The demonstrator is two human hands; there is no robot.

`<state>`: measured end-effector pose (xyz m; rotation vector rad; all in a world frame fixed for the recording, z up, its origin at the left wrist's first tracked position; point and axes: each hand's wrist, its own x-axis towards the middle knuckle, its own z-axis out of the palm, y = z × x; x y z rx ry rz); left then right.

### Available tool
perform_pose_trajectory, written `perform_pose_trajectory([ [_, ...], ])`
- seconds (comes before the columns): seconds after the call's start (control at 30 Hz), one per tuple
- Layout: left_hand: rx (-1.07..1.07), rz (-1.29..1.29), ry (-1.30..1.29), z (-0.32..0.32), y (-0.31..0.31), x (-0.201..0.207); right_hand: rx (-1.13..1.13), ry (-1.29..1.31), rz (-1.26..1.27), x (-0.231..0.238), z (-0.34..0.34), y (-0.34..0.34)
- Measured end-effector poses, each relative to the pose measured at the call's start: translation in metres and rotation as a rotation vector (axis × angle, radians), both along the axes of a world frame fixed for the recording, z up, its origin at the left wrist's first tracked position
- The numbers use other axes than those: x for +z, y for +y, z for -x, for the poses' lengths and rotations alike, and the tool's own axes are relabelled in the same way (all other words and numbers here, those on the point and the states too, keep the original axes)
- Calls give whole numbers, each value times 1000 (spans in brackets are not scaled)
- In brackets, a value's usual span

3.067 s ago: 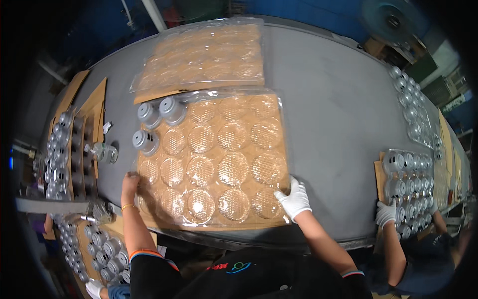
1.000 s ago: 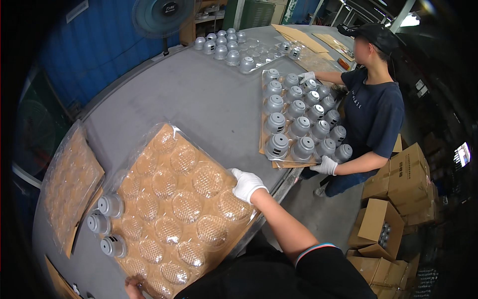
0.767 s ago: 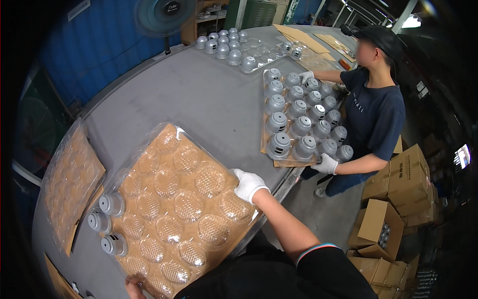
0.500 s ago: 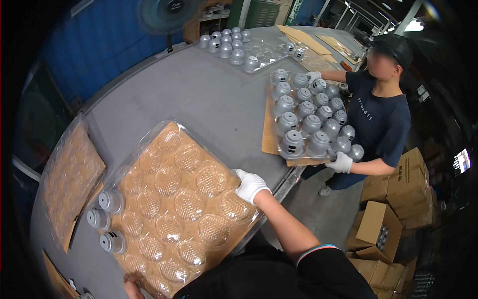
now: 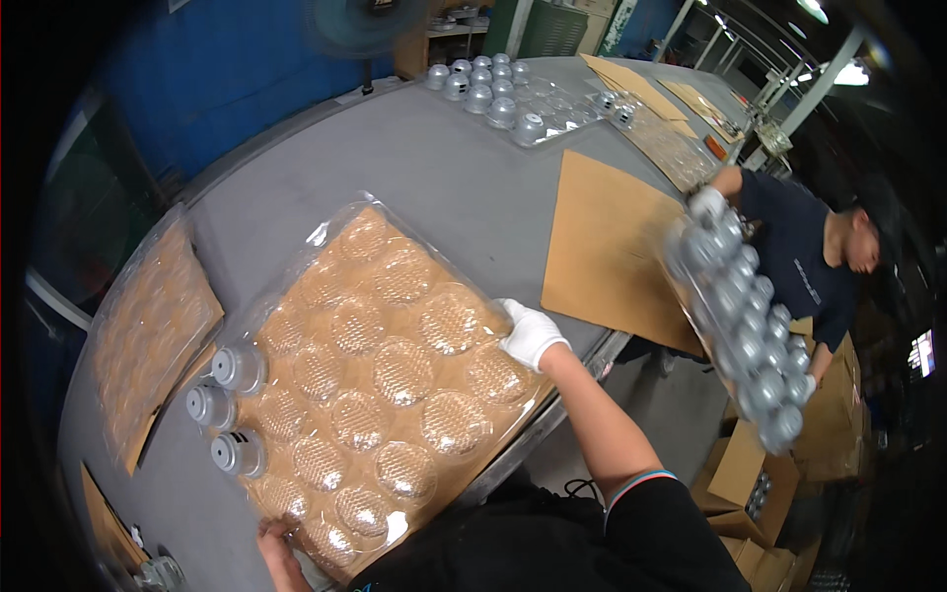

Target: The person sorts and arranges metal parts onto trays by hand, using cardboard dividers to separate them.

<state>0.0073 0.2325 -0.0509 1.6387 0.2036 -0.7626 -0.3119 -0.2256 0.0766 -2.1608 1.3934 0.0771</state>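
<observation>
A clear plastic blister tray with round pockets lies on a brown cardboard sheet on the grey table. Three silver round parts sit in its left pockets. My right hand, in a white glove, grips the tray's right edge. At the tray's near corner my bare left hand holds the edge; only part of that hand shows.
A second empty blister tray lies at the left. A bare cardboard sheet lies on the table at the right. Beside it a person carries a tray full of silver parts. More parts and a fan stand farther back. Cardboard boxes sit on the floor.
The person at the right has lifted the full tray of silver parts off its cardboard sheet and swung it off the table. My hands keep their hold on my tray.
</observation>
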Motion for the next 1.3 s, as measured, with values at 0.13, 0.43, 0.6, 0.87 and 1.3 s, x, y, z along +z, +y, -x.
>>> perform_pose_trajectory([
  [0.13,21,34,19,-2,2,-3,-46,-14,-16,1,-2,7],
  [0.43,4,34,108,1,-14,28,-55,-11,30,9,-1,19],
  [0.6,-67,47,103,-8,-13,14,-69,16,69,4,-3,15],
  [0.87,-195,42,136,-12,-70,15,-47,-66,96,-39,28,-29],
  [1.3,-281,-496,-867,-41,-123,55,-492,-319,111,-79,164,-5],
])
